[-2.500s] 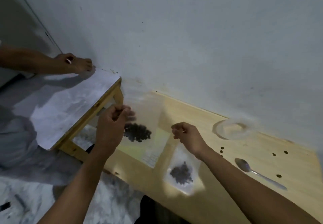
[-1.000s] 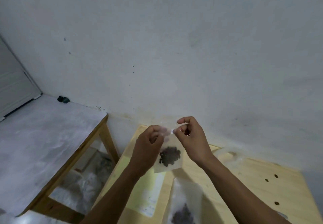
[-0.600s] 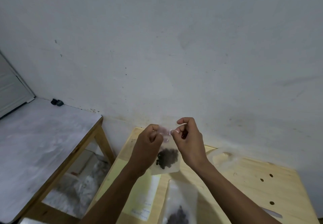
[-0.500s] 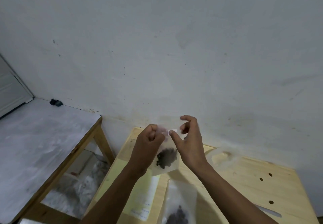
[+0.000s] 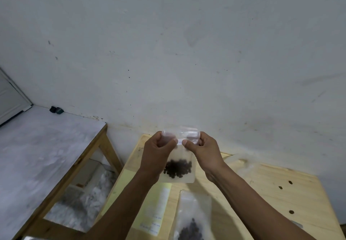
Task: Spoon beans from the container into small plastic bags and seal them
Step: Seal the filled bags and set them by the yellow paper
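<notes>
Pinching the top strip of the bag (image 5: pixel 178 157) of beans (image 5: pixel 177 168) with left hand (image 5: pixel 158 153) and right hand (image 5: pixel 201 151), above the table (image 5: pixel 262 193); risking spillage through uneven pressing.

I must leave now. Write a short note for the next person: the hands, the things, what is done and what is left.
Left hand and right hand pinch the top strip of a small bag, held up above the wooden table; beans sit at its bottom.
A second bag with beans lies flat on the table, near a yellow paper.
Done: both bags have beans.
Left: finish pressing the held bag's seal. I cannot tell whether the lying bag is sealed.
</notes>
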`<state>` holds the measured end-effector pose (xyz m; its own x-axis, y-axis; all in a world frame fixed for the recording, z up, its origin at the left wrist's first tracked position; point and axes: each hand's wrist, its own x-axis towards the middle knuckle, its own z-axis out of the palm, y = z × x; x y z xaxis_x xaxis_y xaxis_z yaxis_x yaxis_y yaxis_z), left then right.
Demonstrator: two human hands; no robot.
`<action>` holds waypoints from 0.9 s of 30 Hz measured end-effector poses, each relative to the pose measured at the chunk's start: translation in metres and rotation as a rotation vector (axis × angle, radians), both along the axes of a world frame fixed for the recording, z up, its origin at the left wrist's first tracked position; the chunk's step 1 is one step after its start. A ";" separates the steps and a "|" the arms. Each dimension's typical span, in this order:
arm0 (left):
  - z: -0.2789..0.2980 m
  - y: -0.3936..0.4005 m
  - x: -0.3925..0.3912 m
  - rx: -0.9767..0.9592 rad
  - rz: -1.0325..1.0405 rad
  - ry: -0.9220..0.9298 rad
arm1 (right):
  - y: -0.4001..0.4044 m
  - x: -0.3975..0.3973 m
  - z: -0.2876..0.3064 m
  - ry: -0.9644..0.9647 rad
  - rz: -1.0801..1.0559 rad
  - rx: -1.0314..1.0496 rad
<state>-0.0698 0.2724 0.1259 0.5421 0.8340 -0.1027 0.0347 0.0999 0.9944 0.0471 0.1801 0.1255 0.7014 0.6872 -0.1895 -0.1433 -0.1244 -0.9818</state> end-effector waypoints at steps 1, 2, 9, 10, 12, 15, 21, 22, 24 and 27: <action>-0.002 0.001 0.001 -0.023 -0.008 -0.001 | 0.000 0.001 -0.004 0.003 0.013 -0.013; -0.005 0.002 0.002 -0.045 -0.012 -0.001 | -0.001 0.001 -0.009 0.008 0.031 -0.020; -0.034 0.035 0.007 -0.239 0.034 0.029 | -0.019 -0.014 -0.058 0.055 0.190 -0.156; -0.044 0.040 0.008 -0.243 0.012 0.083 | -0.018 -0.015 -0.065 0.080 0.174 -0.170; -0.068 0.046 0.008 -0.248 -0.040 0.224 | -0.012 -0.011 -0.079 0.126 0.112 -0.204; -0.104 0.053 0.000 -0.219 -0.167 0.429 | 0.000 -0.003 -0.102 0.181 0.014 -0.265; -0.145 0.068 -0.012 -0.064 -0.230 0.614 | 0.025 -0.006 -0.151 0.167 0.005 -0.443; -0.148 0.072 -0.011 -0.031 -0.218 0.634 | 0.030 -0.006 -0.156 0.171 0.011 -0.457; -0.155 0.080 -0.008 0.060 -0.190 0.681 | 0.043 -0.005 -0.161 0.179 0.045 -0.478; -0.164 0.094 -0.002 0.184 -0.160 0.751 | 0.061 -0.002 -0.169 0.207 0.120 -0.503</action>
